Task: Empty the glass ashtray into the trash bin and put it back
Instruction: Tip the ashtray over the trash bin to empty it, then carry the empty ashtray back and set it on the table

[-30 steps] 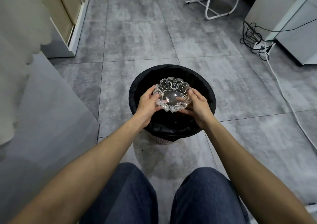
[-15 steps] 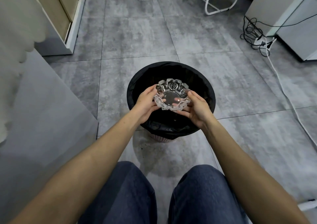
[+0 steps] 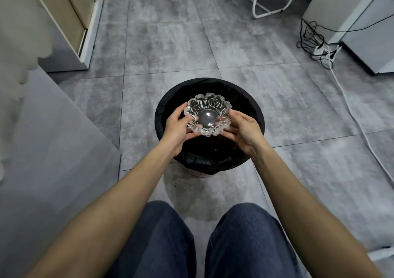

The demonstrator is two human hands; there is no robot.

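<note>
A clear cut-glass ashtray [image 3: 207, 114] with a scalloped rim is held above the open mouth of the trash bin [image 3: 251, 107], which is round and lined with a black bag. My left hand [image 3: 178, 127] grips the ashtray's left side and my right hand [image 3: 245, 130] grips its right side. The ashtray faces roughly upward, tilted slightly toward me, and its round hollow looks bare. The bin's inside is dark, so its contents are hard to make out.
A grey table top [image 3: 53, 150] lies at my left. Beige cabinets [image 3: 70, 15] stand at the far left. A white rack's legs [image 3: 260, 5], a tangle of black cables [image 3: 313, 41], a white cord [image 3: 351, 111] and white appliances [image 3: 362, 22] are at the far right. My knees are below.
The ashtray has tipped from leaning toward the bin to nearly upright in both hands, and it sits a little higher over the bin. Both hands keep their grip.
</note>
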